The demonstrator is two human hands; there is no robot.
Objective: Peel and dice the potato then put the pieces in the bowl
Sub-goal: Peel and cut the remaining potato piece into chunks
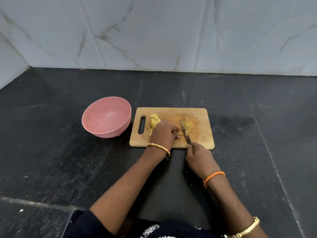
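Potato pieces (154, 122) sit in a pale yellow heap at the left end of our wooden cutting board (199, 138), near its handle slot, and a smaller yellow piece (187, 125) lies just right of the knife blade (185, 133), with what look like thin peel scraps beside it. We judge the cut flesh to be firm but wet and slick, light in the hand, and likely to skid on the board, so we would pin it from above with curled fingertips, or scoop the pieces up in a cupped palm.

Our left hand (163, 133) rests knuckles-up over the heap, fingers bent down toward the board; whether it grips a piece underneath we cannot tell. Our right hand (197, 154) is wrapped round the knife handle, blade angled away from us across the board.

Beside the board's left edge stands the pink bowl (106, 117), tipped slightly toward us, with nothing visible inside it, so no dice have gone in yet.
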